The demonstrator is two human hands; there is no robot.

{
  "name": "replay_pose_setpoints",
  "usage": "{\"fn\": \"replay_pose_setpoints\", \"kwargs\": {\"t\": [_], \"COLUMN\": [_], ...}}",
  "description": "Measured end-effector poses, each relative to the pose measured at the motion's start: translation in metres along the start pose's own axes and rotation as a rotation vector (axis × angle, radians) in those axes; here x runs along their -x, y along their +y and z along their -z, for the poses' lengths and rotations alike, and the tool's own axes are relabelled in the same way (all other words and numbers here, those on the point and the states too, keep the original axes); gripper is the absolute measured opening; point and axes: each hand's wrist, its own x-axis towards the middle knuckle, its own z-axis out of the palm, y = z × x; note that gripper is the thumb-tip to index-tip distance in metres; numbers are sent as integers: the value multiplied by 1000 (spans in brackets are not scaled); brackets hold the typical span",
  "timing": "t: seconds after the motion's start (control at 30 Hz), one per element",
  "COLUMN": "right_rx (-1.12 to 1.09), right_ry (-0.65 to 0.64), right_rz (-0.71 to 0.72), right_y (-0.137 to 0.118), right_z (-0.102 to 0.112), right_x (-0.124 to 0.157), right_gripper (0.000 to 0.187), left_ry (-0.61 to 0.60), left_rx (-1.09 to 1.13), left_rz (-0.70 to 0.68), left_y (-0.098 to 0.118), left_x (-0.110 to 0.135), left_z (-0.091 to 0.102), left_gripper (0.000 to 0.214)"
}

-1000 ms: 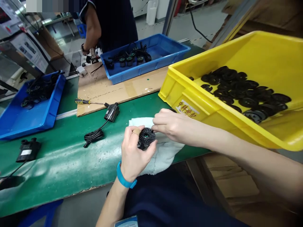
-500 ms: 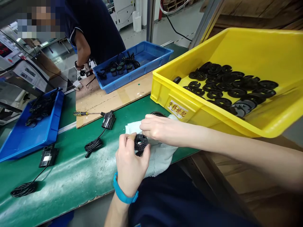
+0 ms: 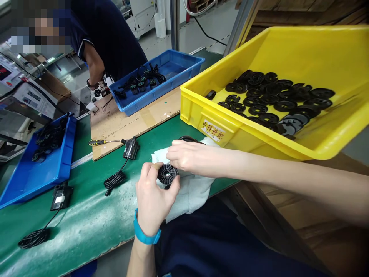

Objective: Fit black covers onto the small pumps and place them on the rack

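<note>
Since half a second ago both hands have drifted slightly toward the left of the frame, carrying the part with them, and the grip looks unchanged.

Just below the centre, the left hand has its fingers clenched around a black round part, held just above a white cloth. The cloth hangs over the near edge of the green counter. The right hand comes in from the right with curled fingers whose tips meet the part's upper rim; I cannot tell whether they pinch it.

Bare green counter lies open to the left of the left hand, toward the lower left. Beyond it sit a coiled cable and its black pump. A second pump sits farther left, just beside the edge of a blue tray.

Right of the hands, the yellow bin stands close, its near wall just behind the right hand, black discs heaped inside.

A screwdriver lies along the near edge of a cardboard sheet. A second blue tray stands on the sheet's far side. A co-worker's hand is at the upper left.
</note>
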Motion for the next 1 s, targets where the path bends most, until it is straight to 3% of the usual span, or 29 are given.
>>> {"fn": "replay_pose_setpoints", "kwargs": {"t": [0.23,0.63,0.8,1.0], "right_rx": [13,-14,-9,-20], "right_ry": [-46,3,-16,-24], "right_rz": [-6,-17,-24,-20], "right_y": [4,8,7,8], "right_z": [1,-4,-2,-2], "right_x": [-1,0,1,1], "right_gripper": [23,23,22,22], "left_ry": [6,125,60,121], "left_rx": [56,130,119,136], "left_rz": [-14,8,20,38], "left_y": [-4,-6,-5,-8], "left_x": [-2,3,2,4], "left_z": [-1,-9,-8,-14], "left_gripper": [31,39,37,43]}}
